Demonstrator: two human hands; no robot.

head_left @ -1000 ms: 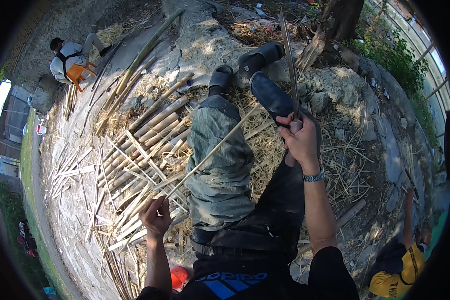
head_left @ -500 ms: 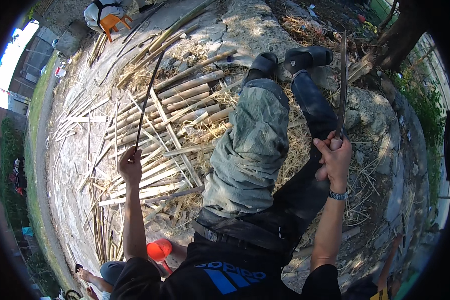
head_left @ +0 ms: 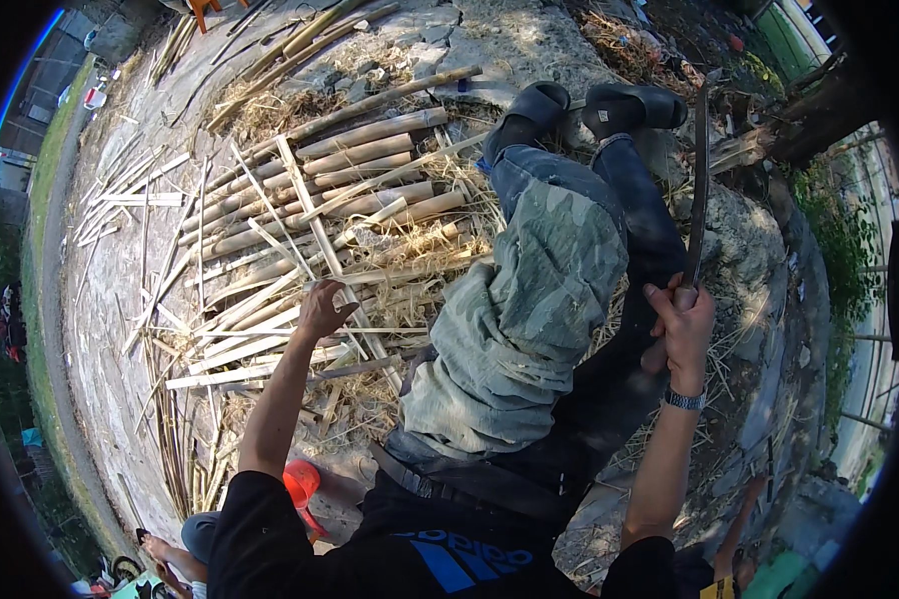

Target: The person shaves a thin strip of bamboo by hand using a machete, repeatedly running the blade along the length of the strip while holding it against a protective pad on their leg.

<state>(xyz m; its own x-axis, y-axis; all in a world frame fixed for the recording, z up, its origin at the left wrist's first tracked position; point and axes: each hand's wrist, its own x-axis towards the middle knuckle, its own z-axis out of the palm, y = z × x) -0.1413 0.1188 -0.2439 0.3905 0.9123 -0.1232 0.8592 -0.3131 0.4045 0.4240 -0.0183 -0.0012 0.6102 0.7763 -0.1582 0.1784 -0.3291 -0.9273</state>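
Observation:
My right hand (head_left: 685, 324) grips the handle of a long-bladed machete (head_left: 701, 190), its dark, slightly curved blade pointing up and away from me. A metal watch (head_left: 684, 400) is on that wrist. My left hand (head_left: 327, 307) is over the bamboo pile with thumb and fingers curved apart, and nothing shows between them. Just beyond its fingers lies a pale split bamboo strip (head_left: 310, 207), slanting across the others. Below it are round bamboo poles (head_left: 370, 152) and more split strips (head_left: 230, 375). A folded camouflage cloth (head_left: 514, 329) covers my leg.
An orange-red plastic container (head_left: 301, 482) stands close by my left side. Another person's arm (head_left: 175, 559) shows at lower left, and one more arm (head_left: 741, 524) at lower right. A tree trunk (head_left: 819, 125) and rough rock (head_left: 739, 245) border the right. Loose straw surrounds the poles.
My left hand has let go of a thin dark strip and moved right, over the bamboo. My right hand still holds the machete. The view has shifted slightly.

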